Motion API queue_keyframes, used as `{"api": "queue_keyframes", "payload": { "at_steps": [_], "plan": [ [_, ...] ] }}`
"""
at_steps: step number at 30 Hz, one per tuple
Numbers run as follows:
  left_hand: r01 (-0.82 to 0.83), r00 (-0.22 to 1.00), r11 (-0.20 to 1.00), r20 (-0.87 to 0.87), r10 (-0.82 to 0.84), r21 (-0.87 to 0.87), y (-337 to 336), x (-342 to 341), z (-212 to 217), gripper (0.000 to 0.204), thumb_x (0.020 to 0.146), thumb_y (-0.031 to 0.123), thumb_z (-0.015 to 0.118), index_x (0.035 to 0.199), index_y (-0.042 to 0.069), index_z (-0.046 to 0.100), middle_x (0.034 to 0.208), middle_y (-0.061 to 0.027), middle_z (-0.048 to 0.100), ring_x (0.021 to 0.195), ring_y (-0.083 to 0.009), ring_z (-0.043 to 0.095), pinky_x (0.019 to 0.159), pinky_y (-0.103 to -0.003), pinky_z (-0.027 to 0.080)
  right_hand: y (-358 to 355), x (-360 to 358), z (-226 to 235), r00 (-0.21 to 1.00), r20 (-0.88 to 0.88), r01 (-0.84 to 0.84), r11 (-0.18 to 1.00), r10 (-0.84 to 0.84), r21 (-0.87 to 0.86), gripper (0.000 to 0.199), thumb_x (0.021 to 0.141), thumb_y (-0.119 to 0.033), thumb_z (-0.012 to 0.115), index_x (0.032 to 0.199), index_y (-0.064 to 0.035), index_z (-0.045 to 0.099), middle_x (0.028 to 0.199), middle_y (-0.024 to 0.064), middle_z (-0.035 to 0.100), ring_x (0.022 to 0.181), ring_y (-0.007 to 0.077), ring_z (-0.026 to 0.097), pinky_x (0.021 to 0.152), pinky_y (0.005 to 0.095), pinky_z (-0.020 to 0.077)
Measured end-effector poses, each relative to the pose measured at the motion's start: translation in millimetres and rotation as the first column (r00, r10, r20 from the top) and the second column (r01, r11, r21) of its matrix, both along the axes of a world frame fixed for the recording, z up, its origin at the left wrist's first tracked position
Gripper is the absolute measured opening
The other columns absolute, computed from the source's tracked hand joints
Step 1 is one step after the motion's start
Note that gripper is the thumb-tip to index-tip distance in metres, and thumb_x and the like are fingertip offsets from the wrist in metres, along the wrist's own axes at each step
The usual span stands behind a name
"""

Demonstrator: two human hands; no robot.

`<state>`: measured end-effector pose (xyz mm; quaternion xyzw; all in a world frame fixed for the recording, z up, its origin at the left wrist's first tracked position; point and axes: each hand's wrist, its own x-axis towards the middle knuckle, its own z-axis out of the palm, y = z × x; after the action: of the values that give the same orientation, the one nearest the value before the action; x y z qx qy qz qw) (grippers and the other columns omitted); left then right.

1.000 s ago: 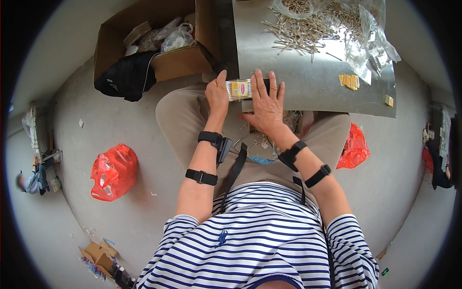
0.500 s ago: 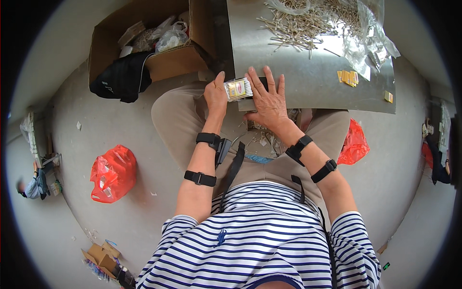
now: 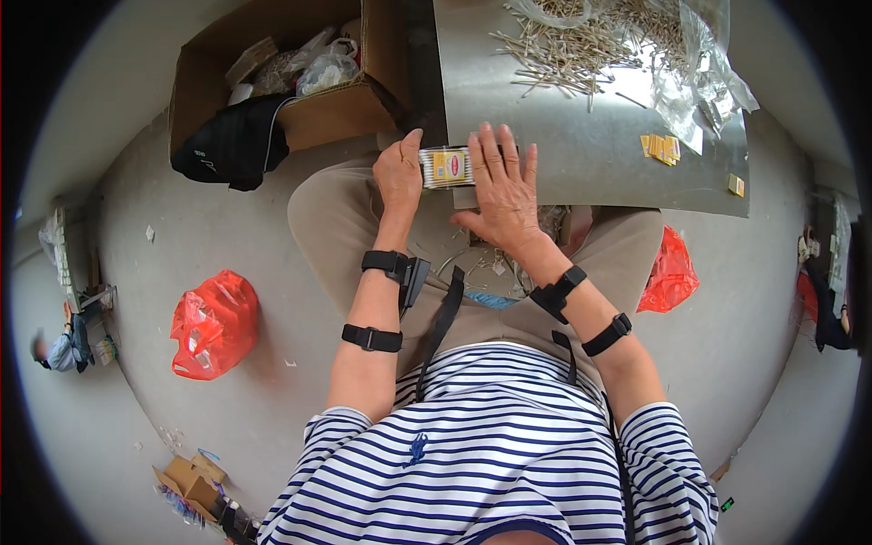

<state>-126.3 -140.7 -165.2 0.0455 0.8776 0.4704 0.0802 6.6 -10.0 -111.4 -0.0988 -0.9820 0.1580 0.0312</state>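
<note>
Left hand (image 3: 400, 173) grips end of clear stick packet (image 3: 445, 169); right hand (image 3: 501, 186) lies flat, fingers spread, over it at metal worktop (image 3: 590, 154) edge.

metal tray (image 3: 581, 154) | thin sticks (image 3: 572, 45), clear plastic bag (image 3: 699, 64), yellow labels (image 3: 661, 145), perhaps 4

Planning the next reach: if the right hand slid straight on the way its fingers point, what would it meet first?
The right hand points up the metal sheet. Past its fingertips lies bare sheet, then the pile of thin sticks would likely come first, though depth is hard to judge.
</note>
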Motion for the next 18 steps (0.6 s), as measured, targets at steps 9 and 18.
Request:
{"api": "queue_keyframes", "payload": {
  "at_steps": [9,18],
  "plan": [
    [-0.281,0.847,0.929,0.517,0.122,0.241,0,-4,2,0.057,0.099,0.044,0.064,0.076,-0.009,0.063,0.067,-0.0143,0.059,0.066,-0.0198,0.058,0.069,-0.041,0.048,-9,-8,-12,1.000,-0.013,-0.024,0.998,0.023,-0.065,0.128,0.060,-0.049,0.090,0.160,-0.0037,0.025,0.167,0.0153,0.022,0.157,0.0321,0.016,0.125,0.0599,0.0113],
    [-0.035,0.977,0.989,0.215,0.004,0.142,10,-3,-18,0.058,0.098,0.047,0.061,0.089,-0.010,0.071,0.079,-0.0244,0.068,0.075,-0.0305,0.067,0.077,-0.043,0.050,-19,-12,-12,0.999,-0.046,-0.021,0.996,0.017,-0.084,0.132,0.056,-0.047,0.092,0.158,0.0030,0.025,0.166,0.0217,0.023,0.156,0.0368,0.017,0.124,0.0593,0.0115]
  ]
}}
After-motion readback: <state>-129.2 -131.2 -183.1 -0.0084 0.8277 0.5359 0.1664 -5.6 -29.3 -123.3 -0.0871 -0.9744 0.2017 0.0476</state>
